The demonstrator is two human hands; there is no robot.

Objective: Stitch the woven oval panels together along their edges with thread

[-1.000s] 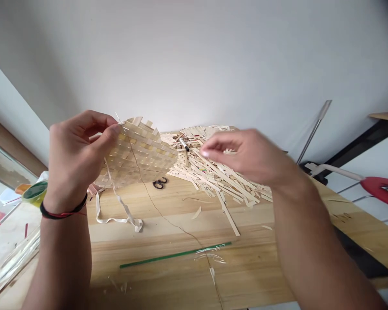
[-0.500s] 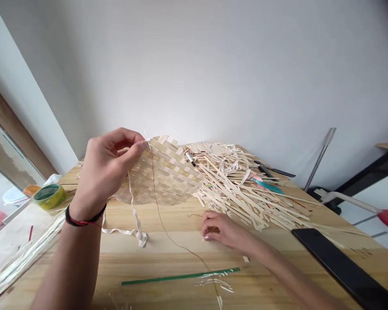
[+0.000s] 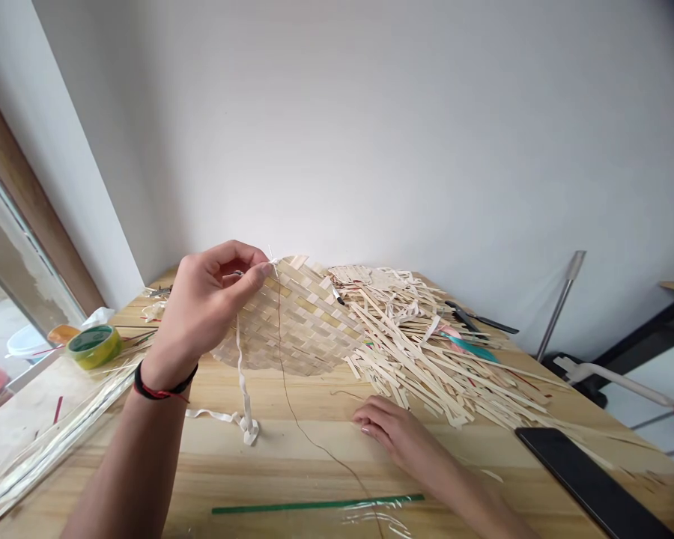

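Note:
My left hand [image 3: 216, 299] pinches the top left edge of a flat woven bamboo mat [image 3: 303, 322] and holds it tilted up above the table. At the fingertips a white tuft with thin pale ends [image 3: 273, 262] sits on the mat's edge. A brown thread [image 3: 284, 367] hangs from there and runs down across the table. White ribbon [image 3: 241, 374] dangles below my left hand, its crumpled part on the table. My right hand [image 3: 390, 430] is low over the table with its fingers curled together; what they hold, if anything, is hidden.
A heap of bamboo strips [image 3: 421, 344] covers the back right, with a marker [image 3: 338, 295] at its edge. A black phone [image 3: 578, 479] lies right. A green strip [image 3: 314, 504] lies in front. Tape rolls [image 3: 94, 346] and long pale strips [image 3: 61, 434] are left.
The view has shifted, so most things appear slightly lower and to the right. My right hand's fingers have closed up more. My left hand keeps its pinch on the mat.

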